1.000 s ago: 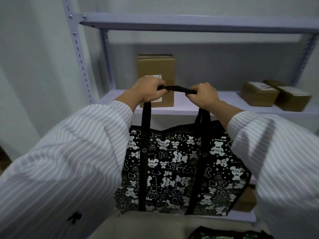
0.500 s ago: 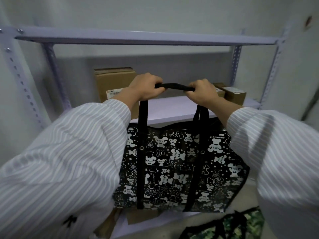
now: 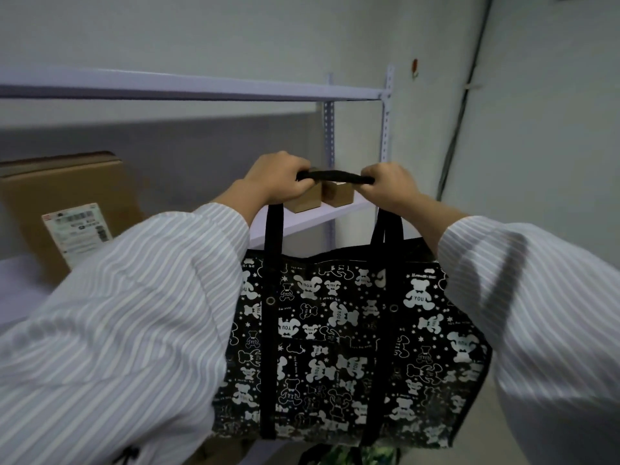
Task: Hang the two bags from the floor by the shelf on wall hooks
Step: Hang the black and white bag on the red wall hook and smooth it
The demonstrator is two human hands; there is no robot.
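A black bag (image 3: pixel 342 344) printed with white bears hangs in the air in front of me by its black handle (image 3: pixel 335 176). My left hand (image 3: pixel 278 177) grips the handle's left end and my right hand (image 3: pixel 391 186) grips its right end, both fists closed around the strap. Below the black bag, at the bottom edge, a strip of a green patterned bag (image 3: pixel 355 455) shows on the floor. A small red item (image 3: pixel 415 66) sits high on the wall right of the shelf; I cannot tell whether it is a hook.
A pale metal shelf unit (image 3: pixel 385 129) stands behind the bag. A large cardboard box (image 3: pixel 67 203) with a label stands on its left, two small boxes (image 3: pixel 322 198) behind my hands. A dark cable (image 3: pixel 459 105) runs down the grey wall on the right.
The view has swung to the right and up. The bag, still held by both hands, has moved right along the shelf toward the wall, and the shelf's right post is now behind my hands.
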